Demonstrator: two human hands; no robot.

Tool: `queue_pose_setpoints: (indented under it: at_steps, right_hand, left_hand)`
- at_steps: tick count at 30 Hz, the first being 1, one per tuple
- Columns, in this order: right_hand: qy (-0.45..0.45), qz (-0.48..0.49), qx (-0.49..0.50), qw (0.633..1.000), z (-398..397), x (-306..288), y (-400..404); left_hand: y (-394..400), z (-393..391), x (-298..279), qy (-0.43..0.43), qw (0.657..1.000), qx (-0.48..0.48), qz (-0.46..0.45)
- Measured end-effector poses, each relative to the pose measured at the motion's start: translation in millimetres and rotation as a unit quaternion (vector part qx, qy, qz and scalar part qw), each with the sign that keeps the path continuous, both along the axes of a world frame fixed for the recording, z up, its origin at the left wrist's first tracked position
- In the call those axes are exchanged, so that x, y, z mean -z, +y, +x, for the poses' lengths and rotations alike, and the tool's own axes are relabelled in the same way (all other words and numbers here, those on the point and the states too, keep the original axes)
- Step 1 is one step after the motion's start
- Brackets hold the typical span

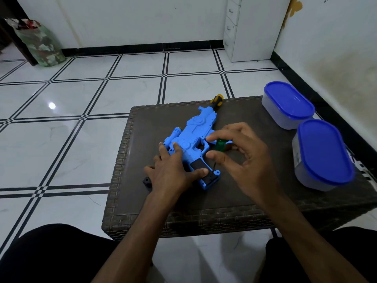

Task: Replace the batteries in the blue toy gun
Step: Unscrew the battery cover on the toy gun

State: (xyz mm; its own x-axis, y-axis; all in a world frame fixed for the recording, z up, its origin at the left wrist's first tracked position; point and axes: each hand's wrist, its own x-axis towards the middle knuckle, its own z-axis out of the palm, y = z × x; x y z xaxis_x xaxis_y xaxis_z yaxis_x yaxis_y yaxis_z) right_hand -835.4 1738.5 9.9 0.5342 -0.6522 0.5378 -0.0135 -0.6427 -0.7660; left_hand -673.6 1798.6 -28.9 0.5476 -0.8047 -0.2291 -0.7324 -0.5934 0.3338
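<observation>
The dark woven surface (pixel 234 201) carries everything, and on its right side stand two clear containers with blue lids (pixel 288 105), one near and one far. The blue toy gun (pixel 193 135) lies flat near the middle of the surface, its barrel pointing far and its handle toward the person. It looks like hollow hard plastic, so I judge it light and stiff, and it can slide easily on the surface when a tool pushes on it.

The left hand (pixel 173 168) lies flat on the body of the gun, fingers spread, and presses it down; this broad middle part seems the good place to hold. The right hand (pixel 240 158) pinches the green handle of a small screwdriver (pixel 220 145) between thumb and fingertips, with the thin shaft going down to the open butt of the gun handle. A second screwdriver with yellow and black handle (pixel 216 98) lies at the far edge. A small black piece (pixel 147 181), perhaps the battery cover, rests just left of the left hand.
</observation>
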Motion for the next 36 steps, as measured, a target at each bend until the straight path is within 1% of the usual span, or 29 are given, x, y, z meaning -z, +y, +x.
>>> queue_pose_setpoints:
  at_steps: [2, 5, 7, 11, 14, 16, 20, 26, 29, 33, 34, 36]
  right_hand:
    - [-0.004, 0.005, 0.005, 1.0, 0.2, 0.4, 0.1]
    - [-0.032, 0.073, -0.004, 0.997, -1.1, -0.5, 1.8]
    - [-0.033, 0.089, -0.013, 0.995, -2.7, -0.2, 2.0]
    - [-0.008, 0.036, -0.016, 0.999, -1.6, 0.1, 1.5]
    - [-0.015, 0.012, -0.003, 1.0, -0.5, 0.4, -0.4]
    - [-0.019, 0.02, -0.004, 1.0, -1.1, 0.5, -1.0]
    - [-0.029, 0.084, -0.015, 0.996, -4.0, 0.6, 0.6]
    - [0.002, 0.019, -0.013, 1.0, -3.4, -2.0, -0.3]
    - [-0.008, 0.018, -0.004, 1.0, -3.1, -1.6, -0.6]
    - [-0.023, 0.07, -0.009, 0.997, -4.9, -1.4, 1.5]
    - [-0.02, 0.064, -0.012, 0.998, -5.2, -1.2, 1.9]
    - [-0.007, 0.023, -0.011, 1.0, -5.3, 0.1, 1.0]
  left_hand:
    - [-0.2, 0.0, 0.2, -0.002, 1.0, 0.0, 0.001]
    - [-0.7, -0.1, 0.4, -0.002, 1.0, -0.002, 0.0]
    - [-0.6, -0.3, 0.1, -0.001, 1.0, -0.003, 0.001]
    - [-0.5, -0.6, 0.1, 0.001, 1.0, -0.002, 0.002]
    - [-0.5, -0.1, 0.1, -0.001, 1.0, -0.001, 0.004]
    - [-0.3, -0.2, -0.3, 0.001, 1.0, 0.0, 0.003]
    - [-0.7, -0.6, -0.4, 0.0, 1.0, -0.001, 0.0]
    - [-0.5, -0.1, -0.2, 0.001, 1.0, 0.001, 0.002]
    - [-0.9, -0.4, -1.0, 0.004, 1.0, 0.001, 0.001]
    - [-1.0, -1.1, -3.2, 0.005, 1.0, 0.0, 0.006]
    - [-0.8, -1.3, -3.3, 0.005, 1.0, 0.0, 0.005]
    - [-0.3, -1.7, -3.5, 0.005, 1.0, -0.001, 0.002]
